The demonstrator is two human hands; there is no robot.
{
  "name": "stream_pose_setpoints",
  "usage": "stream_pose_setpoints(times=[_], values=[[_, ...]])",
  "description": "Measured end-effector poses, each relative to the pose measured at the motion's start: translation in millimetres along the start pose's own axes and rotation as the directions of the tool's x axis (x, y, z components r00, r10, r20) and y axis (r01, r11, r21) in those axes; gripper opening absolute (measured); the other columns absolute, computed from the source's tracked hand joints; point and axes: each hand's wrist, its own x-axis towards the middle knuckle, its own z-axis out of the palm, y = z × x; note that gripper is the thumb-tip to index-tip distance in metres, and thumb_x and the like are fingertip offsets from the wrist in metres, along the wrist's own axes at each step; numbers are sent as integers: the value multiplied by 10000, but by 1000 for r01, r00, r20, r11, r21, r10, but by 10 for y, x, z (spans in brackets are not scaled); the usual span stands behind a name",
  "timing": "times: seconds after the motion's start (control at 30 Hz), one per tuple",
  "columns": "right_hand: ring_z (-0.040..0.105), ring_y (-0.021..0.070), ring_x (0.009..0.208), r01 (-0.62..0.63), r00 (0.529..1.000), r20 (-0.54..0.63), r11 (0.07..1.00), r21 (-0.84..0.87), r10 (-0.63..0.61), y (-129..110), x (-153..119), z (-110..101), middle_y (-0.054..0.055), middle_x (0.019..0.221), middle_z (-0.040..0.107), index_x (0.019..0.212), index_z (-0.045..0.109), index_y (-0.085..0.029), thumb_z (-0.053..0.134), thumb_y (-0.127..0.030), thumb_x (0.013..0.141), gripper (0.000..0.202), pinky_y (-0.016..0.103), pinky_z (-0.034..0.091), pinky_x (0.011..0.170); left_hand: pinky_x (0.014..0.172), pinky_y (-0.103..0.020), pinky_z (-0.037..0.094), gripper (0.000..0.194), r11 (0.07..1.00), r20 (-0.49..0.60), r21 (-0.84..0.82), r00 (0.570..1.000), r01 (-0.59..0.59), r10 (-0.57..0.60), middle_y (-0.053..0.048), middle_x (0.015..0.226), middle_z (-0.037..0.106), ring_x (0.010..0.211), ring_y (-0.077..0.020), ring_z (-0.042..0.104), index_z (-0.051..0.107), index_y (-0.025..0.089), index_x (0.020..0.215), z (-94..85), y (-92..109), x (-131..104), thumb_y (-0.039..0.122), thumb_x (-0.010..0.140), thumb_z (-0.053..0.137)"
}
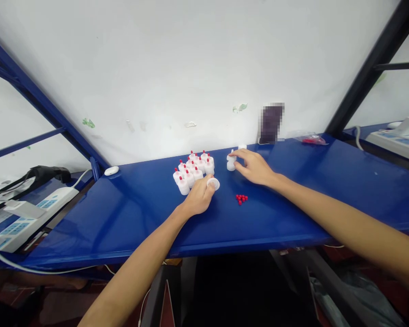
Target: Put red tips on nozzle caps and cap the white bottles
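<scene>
My left hand (200, 195) is closed around a small white round bottle (213, 183), whose circular end faces me; I cannot tell whether that end is its mouth or its base. With thumb and fingers, my right hand (255, 167) pinches a white squeeze bottle (231, 165) with a bare white nozzle, upright on the desk. Beside my left hand stands a tight group of several white bottles (188, 178) with red-tipped nozzles. Several small red caps (241, 199) lie loose between my hands, nearer to me. Another white piece (242, 146) shows behind my right hand, partly hidden.
The blue desk (132, 213) meets a white wall. A blurred-out dark phone-like object (271, 123) leans there. Right of it lies a clear bag with red pieces (314, 139). A white oval case (112, 170) sits at the left edge, near a power strip (37, 218).
</scene>
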Motion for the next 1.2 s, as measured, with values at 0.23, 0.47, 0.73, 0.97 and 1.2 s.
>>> stream_pose_setpoints(times=[0.23, 0.47, 0.73, 0.97, 1.2], values=[[577, 162, 636, 64, 995, -87, 991, 122, -54, -94, -26, -28, 81, 1155, 696, 1141, 669, -205, 505, -216, 897, 295, 362, 501, 706, 605, -331, 257, 375, 998, 68, 63, 998, -14, 10, 27, 645, 373, 582, -155, 357, 311, 225, 753, -28, 55, 8, 477, 1007, 203], [607, 178, 695, 72, 989, -137, 985, 158, -50, -60, -32, -17, 77, 1111, 700, 1094, 682, -209, 502, -215, 899, 266, 341, 500, 674, 617, -323, 307, 209, 967, 91, 254, 996, -1, -23, -10, 729, 512, 643, -190, 471, 409, 212, 864, -28, 70, 7, 365, 975, 320], [613, 179, 724, 118, 990, -97, 974, 195, -101, -161, -68, -16, 75, 1097, 696, 1074, 683, -220, 493, -212, 904, 256, 333, 501, 668, 618, -315, 368, 371, 865, 103, 496, 985, 67, -135, -81, 842, 640, 730, -250, 601, 516, 187, 1006, -18, 126, -9, 521, 992, 355], [614, 174, 685, 108, 991, -94, 987, 123, -97, -250, -90, -17, 56, 1036, 712, 987, 660, -206, 562, -201, 831, 184, 415, 418, 845, 646, -318, 429, 237, 817, 24, 559, 981, 146, -191, -94, 835, 659, 719, -257, 637, 535, 184, 1059, 42, 73, 0, 379, 961, 443], [540, 137, 568, 12, 993, -121, 985, 174, 9, -255, -58, -51, 30, 897, 715, 893, 662, -197, 569, -226, 802, 132, 381, 415, 785, 631, -307, 421, 279, 810, -100, 530, 967, 250, -232, -63, 801, 637, 678, -244, 634, 453, 177, 1198, 24, 79, -4, 280, 939, 459]])
